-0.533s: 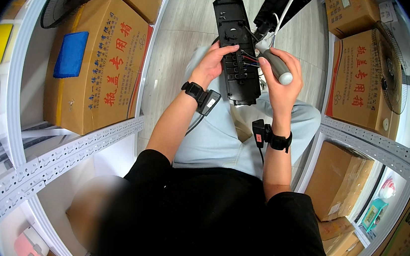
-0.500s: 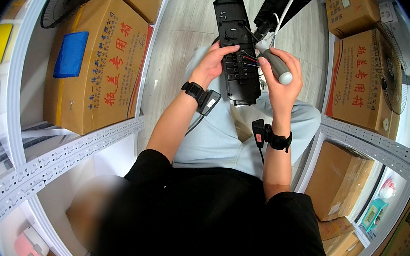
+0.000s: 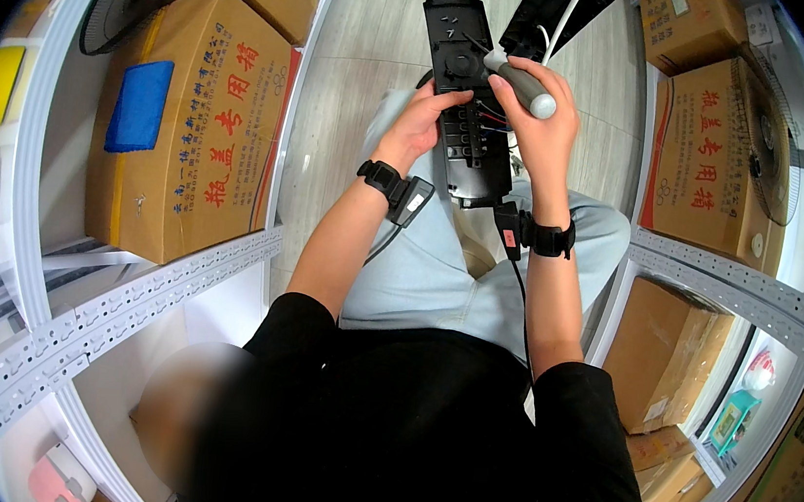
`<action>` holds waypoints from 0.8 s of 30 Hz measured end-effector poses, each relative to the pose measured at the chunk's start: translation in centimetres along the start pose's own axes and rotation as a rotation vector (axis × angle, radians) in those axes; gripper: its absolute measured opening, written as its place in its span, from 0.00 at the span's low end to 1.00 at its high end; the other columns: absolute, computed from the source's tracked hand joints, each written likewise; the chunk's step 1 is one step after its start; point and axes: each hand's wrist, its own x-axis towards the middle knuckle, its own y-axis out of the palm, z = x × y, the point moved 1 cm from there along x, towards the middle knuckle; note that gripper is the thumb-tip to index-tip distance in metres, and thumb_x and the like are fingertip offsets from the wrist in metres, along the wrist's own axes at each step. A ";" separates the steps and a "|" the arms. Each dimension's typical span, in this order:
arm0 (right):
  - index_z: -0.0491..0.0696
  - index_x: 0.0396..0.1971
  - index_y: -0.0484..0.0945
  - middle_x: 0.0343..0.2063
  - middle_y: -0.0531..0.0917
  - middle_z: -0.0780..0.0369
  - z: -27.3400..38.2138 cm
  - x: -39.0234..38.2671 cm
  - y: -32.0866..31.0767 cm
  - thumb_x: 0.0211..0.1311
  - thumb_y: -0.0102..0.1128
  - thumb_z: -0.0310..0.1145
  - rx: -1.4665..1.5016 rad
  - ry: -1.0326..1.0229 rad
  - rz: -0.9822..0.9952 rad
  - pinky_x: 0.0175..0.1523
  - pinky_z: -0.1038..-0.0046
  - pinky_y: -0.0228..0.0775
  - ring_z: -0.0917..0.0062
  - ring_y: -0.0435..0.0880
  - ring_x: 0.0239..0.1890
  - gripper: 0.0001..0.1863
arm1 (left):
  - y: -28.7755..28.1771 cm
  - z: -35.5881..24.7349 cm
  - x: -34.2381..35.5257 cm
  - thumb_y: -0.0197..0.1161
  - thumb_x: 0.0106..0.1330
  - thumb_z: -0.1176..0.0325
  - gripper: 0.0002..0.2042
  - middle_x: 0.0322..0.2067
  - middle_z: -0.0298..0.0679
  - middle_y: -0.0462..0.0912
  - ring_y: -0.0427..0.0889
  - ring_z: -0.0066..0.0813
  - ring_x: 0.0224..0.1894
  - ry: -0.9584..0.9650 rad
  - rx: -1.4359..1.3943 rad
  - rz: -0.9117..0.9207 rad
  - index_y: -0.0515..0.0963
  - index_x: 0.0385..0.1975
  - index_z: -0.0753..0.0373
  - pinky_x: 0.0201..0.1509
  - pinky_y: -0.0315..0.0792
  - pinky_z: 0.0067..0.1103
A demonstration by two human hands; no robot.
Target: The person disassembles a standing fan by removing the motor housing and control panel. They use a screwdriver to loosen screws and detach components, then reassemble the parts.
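My left hand (image 3: 415, 127) grips the left edge of a long black plastic panel (image 3: 461, 174), thumb on top of it, fingers beneath. The panel stands out over my knees, its far end away from me. Round buttons or switches show on its near half, and several small screws (image 3: 450, 23) lie at its far end. A screwdriver (image 3: 527, 90) with a grey handle is held in my right hand (image 3: 548, 124); its shaft slants left over the panel's middle. Thin coloured wires (image 3: 494, 119) come out at the panel's right side, partly hidden by my right hand.
Beyond the panel rises a black stand (image 3: 534, 20) with a white cable (image 3: 572, 14). Shelves on both sides hold cardboard boxes (image 3: 189, 131) and round fan grilles (image 3: 766, 142). Perforated metal shelf beams (image 3: 120, 319) run close to both my arms. A person's blurred head shows at lower left.
My right hand has moved away from me and a little left with the screwdriver, whose tip now reaches farther up the panel. My left hand and the panel have stayed nearly still.
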 end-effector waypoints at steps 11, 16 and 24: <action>0.50 0.41 0.87 0.41 0.86 0.60 -2.0 1.5 1.3 0.53 0.78 0.38 0.087 0.095 -0.020 0.49 0.69 0.77 0.68 0.86 0.44 0.16 | 0.0 -0.1 0.1 0.61 0.68 0.77 0.17 0.50 0.44 0.83 0.86 0.37 0.49 0.010 -0.011 0.012 0.73 0.56 0.68 0.55 0.82 0.31; 0.51 0.42 0.87 0.41 0.86 0.60 -2.3 2.3 1.8 0.52 0.78 0.38 0.019 -0.006 -0.010 0.49 0.68 0.78 0.67 0.86 0.44 0.17 | 0.5 -0.4 -0.2 0.61 0.68 0.77 0.17 0.51 0.44 0.83 0.86 0.37 0.50 0.005 -0.005 0.044 0.73 0.56 0.68 0.55 0.82 0.31; 0.51 0.42 0.87 0.42 0.86 0.59 -2.6 2.7 2.4 0.52 0.78 0.38 0.050 0.021 0.002 0.50 0.68 0.78 0.67 0.86 0.44 0.17 | 0.5 -0.3 -0.2 0.61 0.68 0.77 0.17 0.51 0.44 0.83 0.85 0.36 0.51 0.007 0.006 0.014 0.73 0.57 0.68 0.55 0.81 0.30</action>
